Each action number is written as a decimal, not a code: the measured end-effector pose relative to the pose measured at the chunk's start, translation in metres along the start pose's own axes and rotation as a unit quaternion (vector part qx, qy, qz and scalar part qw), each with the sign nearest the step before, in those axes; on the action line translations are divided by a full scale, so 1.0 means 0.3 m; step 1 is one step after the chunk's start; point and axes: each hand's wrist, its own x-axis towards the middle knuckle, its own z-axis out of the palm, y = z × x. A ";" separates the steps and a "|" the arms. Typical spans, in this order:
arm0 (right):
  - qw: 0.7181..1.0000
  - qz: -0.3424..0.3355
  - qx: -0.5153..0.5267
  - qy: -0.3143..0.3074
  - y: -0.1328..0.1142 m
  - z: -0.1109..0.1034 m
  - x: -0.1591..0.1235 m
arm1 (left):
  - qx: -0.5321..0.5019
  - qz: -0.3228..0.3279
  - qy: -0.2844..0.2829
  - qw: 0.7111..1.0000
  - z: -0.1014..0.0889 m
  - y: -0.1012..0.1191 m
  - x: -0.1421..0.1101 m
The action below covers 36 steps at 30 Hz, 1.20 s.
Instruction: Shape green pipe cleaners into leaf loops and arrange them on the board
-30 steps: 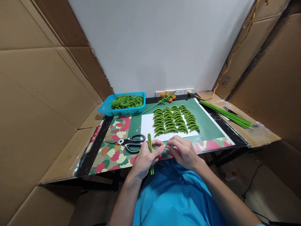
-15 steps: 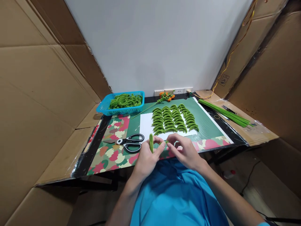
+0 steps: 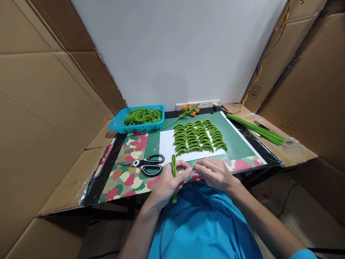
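A folded green pipe cleaner (image 3: 174, 165) stands upright in my left hand (image 3: 169, 181), its lower end showing below the palm. The thumb and index finger of that hand pinch together at the right. Close beside them, the closed fingers of my right hand (image 3: 214, 172) meet at a small green bit, apparently a pipe cleaner end; most of it is hidden. Beyond my hands, curved green pipe cleaner pieces (image 3: 194, 138) lie in several columns on a white sheet (image 3: 166, 144). Black-handled scissors (image 3: 151, 165) rest to the left of my left hand.
A blue basket (image 3: 115, 125) of green pipe cleaner pieces stands at the back left. Orange flowers on a green stem (image 3: 192, 109) lie near the wall sockets. Straight green pipe cleaners (image 3: 258, 129) lie at the right. Cardboard walls (image 3: 54, 90) enclose both sides.
The fingers of my right hand have closed and turned further over beside my left fingertips. More of the folded pipe cleaner now shows below my left hand.
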 end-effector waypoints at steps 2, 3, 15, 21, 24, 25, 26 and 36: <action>0.988 0.105 0.113 0.014 -0.024 0.001 0.008 | 0.068 0.033 0.019 0.997 0.007 0.004 -0.010; 0.967 0.173 0.184 0.018 -0.035 0.003 0.012 | 0.110 0.056 0.040 0.992 0.012 0.003 -0.017; 0.795 0.395 0.459 -0.038 -0.054 0.016 0.029 | 0.345 0.287 0.104 0.888 -0.005 -0.040 -0.036; 0.996 0.061 0.056 -0.016 -0.028 0.005 -0.001 | 0.177 0.113 0.044 0.977 -0.003 -0.004 -0.027; 1.000 0.005 -0.019 -0.022 -0.009 0.005 -0.004 | 0.166 0.094 0.022 0.981 -0.020 -0.008 -0.022; 0.999 -0.001 -0.024 -0.025 -0.005 0.005 -0.004 | 0.167 0.091 0.016 0.982 -0.025 -0.011 -0.021; 0.999 -0.002 -0.017 -0.031 -0.003 0.004 -0.003 | 0.170 0.090 0.011 0.981 -0.029 -0.013 -0.021; 0.909 0.273 0.313 0.028 -0.080 0.042 -0.009 | 0.260 0.256 0.048 0.930 0.003 -0.059 -0.034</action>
